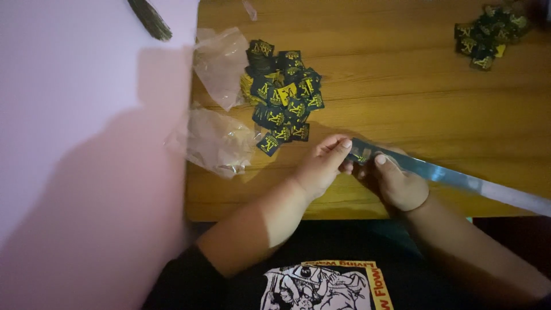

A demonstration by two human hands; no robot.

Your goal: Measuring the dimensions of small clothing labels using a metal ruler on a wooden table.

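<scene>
Head view — label pile (282,95), plastic bags (218,140) beside hands (356,166), well apart.

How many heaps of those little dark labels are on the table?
2: a big heap of labels beside the clear plastic bags, and a smaller heap at the far right corner. More labels may be hidden underneath.

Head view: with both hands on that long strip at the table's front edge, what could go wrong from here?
1. The strip runs far off to the right unsupported past the right hand, so it might sag or twist.
2. The left hand works close to the pile of labels; a sweep could scatter them.
3. The loose plastic bags at the table edge could slide off.
</scene>
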